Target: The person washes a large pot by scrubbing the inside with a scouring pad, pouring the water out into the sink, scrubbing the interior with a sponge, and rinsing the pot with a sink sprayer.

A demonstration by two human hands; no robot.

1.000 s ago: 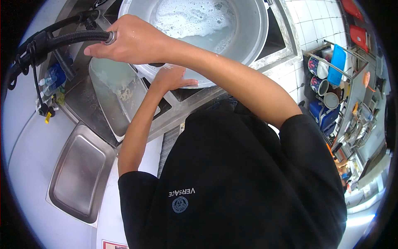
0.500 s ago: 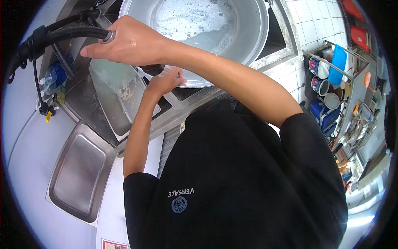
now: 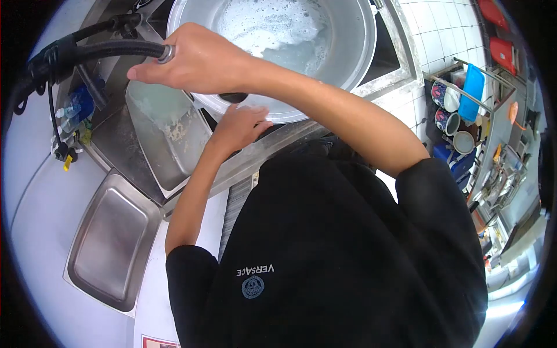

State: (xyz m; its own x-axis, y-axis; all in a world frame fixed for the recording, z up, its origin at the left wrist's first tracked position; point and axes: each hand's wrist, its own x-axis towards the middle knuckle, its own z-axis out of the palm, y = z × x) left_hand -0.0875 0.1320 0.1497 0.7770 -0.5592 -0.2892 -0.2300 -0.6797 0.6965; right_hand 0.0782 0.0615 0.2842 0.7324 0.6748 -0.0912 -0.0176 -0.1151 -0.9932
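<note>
My right hand (image 3: 200, 61) is closed around a hose sprayer, with the black ribbed hose (image 3: 125, 49) leading off left. The sprayer's black head (image 3: 234, 97) shows below my wrist; its handle is mostly hidden in my grip. Below it, my left hand (image 3: 239, 126) is open at the near rim of a big metal pot (image 3: 355, 64), its fingers slightly apart. Whether they touch the rim I cannot tell. Foamy, cloudy water (image 3: 278, 35) lies inside the pot. To the left, a deep metal pan (image 3: 174, 165) holds cloudy water and pale residue.
A shallow metal tray (image 3: 110, 243) rests on the white surface at left. Bottles (image 3: 72, 113) stand by the wall. A metal sink edge (image 3: 400, 75) runs around the pot. On the right, a rack holds pots (image 3: 447, 122) and a blue board (image 3: 473, 91).
My right hand has shifted slightly right with the sprayer. My left hand has moved right and a little down, its fingers spreading. The foam in the pot has shifted.
</note>
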